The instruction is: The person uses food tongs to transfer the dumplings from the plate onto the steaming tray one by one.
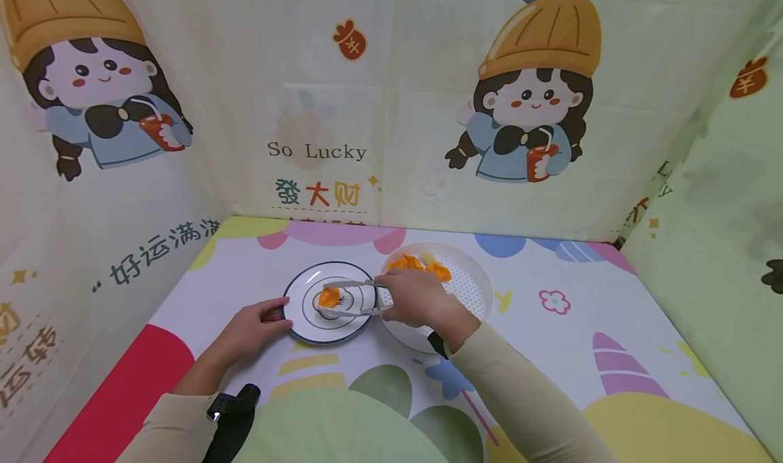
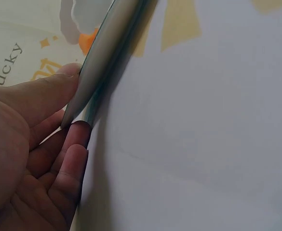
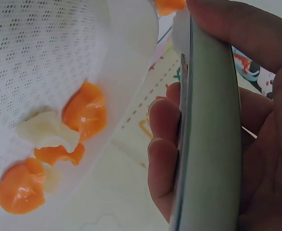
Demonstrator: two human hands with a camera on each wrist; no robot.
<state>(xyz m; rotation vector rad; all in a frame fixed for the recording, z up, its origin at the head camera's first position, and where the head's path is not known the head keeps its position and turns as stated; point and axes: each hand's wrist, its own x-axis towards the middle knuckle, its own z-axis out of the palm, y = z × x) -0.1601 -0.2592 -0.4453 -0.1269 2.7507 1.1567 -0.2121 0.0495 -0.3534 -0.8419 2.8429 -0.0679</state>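
Note:
My left hand (image 1: 249, 332) pinches the near-left rim of a white plate (image 1: 301, 313) with dark rings; in the left wrist view the thumb lies above the rim and the fingers below. Metal tongs (image 1: 359, 283) are in my right hand (image 1: 422, 301), spread and reaching left over the plate. Between their tips is an orange food piece (image 1: 329, 297); whether they touch it, I cannot tell. In the right wrist view, fingers and thumb wrap the tongs' broad arm (image 3: 210, 144). Under my right hand stands a white perforated basket (image 1: 474, 289).
Several orange pieces (image 3: 85, 110) and a pale piece (image 3: 49, 130) lie at the basket's far side. The plate sits close against the basket's left. A patterned cloth (image 1: 526, 368) covers the table, and printed curtains (image 1: 416, 109) rise behind and at both sides.

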